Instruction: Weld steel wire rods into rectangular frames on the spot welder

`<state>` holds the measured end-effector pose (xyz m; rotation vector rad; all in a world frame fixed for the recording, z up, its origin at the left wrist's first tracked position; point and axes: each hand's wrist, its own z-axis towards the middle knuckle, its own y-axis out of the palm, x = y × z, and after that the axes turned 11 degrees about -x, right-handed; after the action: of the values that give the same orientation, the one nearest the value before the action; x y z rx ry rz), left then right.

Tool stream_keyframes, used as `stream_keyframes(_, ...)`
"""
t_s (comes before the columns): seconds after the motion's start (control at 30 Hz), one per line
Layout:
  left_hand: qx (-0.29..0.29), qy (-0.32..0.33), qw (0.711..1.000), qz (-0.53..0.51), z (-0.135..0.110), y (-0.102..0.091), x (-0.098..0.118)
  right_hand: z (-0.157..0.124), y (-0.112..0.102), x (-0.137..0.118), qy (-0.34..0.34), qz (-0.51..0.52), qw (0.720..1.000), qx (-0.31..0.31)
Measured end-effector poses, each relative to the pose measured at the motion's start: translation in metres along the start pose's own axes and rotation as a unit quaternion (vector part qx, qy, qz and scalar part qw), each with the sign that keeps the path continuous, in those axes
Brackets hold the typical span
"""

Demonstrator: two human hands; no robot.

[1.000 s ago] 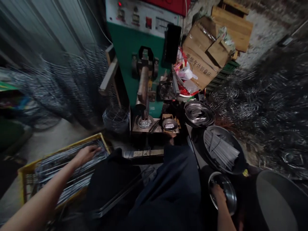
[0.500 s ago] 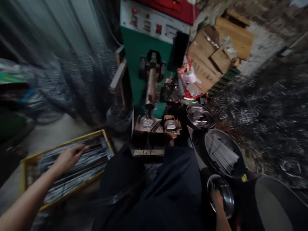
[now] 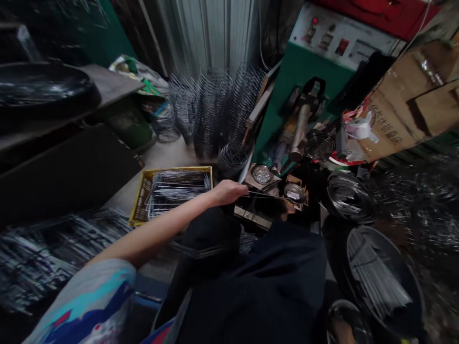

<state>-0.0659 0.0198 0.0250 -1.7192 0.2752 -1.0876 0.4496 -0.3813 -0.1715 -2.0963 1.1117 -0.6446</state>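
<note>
My left hand (image 3: 229,192) is closed on a thin metal wire piece (image 3: 267,195) and reaches over my lap toward the small work table (image 3: 256,217) of the green welding machine (image 3: 292,102). The wire sticks out to the right, toward a small metal dish (image 3: 294,193). Behind my hand sits a yellow crate (image 3: 143,191) full of bent wire parts. Only a sliver of my right hand (image 3: 339,332) shows at the bottom edge, inside a shiny steel bowl (image 3: 349,317); its fingers are hidden.
A black pan of straight wire rods (image 3: 380,277) lies at my right, with coiled wire rings (image 3: 349,196) beyond it. Stacks of wire frames (image 3: 211,110) stand by the corrugated wall. Cardboard boxes (image 3: 412,110) lean at the right. A dark bench (image 3: 53,119) stands left.
My left hand has left the yellow crate and swung right to the machine's table with a wire piece in it. The view has turned left and tilted.
</note>
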Motion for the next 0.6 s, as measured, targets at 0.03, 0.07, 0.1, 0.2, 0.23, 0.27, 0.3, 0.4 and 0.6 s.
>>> stream_keyframes(0.03,-0.001,0.030,1.000,-0.004,0.005,-0.006,0.018,-0.001,0.000,0.003,0.010,0.006,1.000,-0.008)
stream_keyframes(0.07,0.004,0.067,0.998,-0.014,0.006,-0.011,0.036,-0.003,0.001,0.006,0.018,0.013,1.000,-0.013)
stream_keyframes(0.1,0.028,0.113,0.992,-0.041,0.003,-0.015,0.051,-0.005,0.001,0.010,0.023,0.018,0.999,-0.013)
stream_keyframes(0.2,0.178,0.121,0.959,-0.186,-0.023,-0.016,0.078,-0.010,0.001,0.025,0.038,0.031,0.999,-0.012)
stream_keyframes(0.23,0.228,0.082,0.936,-0.254,-0.034,-0.010,0.079,-0.011,-0.001,0.030,0.041,0.034,0.999,-0.013)
stream_keyframes(0.27,0.260,0.038,0.908,-0.327,-0.046,-0.001,0.078,-0.011,-0.003,0.035,0.044,0.038,0.998,-0.012)
stream_keyframes(0.3,0.276,-0.007,0.876,-0.396,-0.059,0.011,0.074,-0.012,-0.006,0.040,0.049,0.043,0.998,-0.007)
stream_keyframes(0.4,0.208,-0.102,0.837,-0.496,-0.097,0.056,0.055,-0.016,-0.023,0.050,0.074,0.056,0.995,0.033)
stream_keyframes(0.6,-0.016,-0.191,0.881,-0.433,-0.159,0.116,0.031,-0.033,-0.077,0.041,0.080,0.067,0.990,0.093)
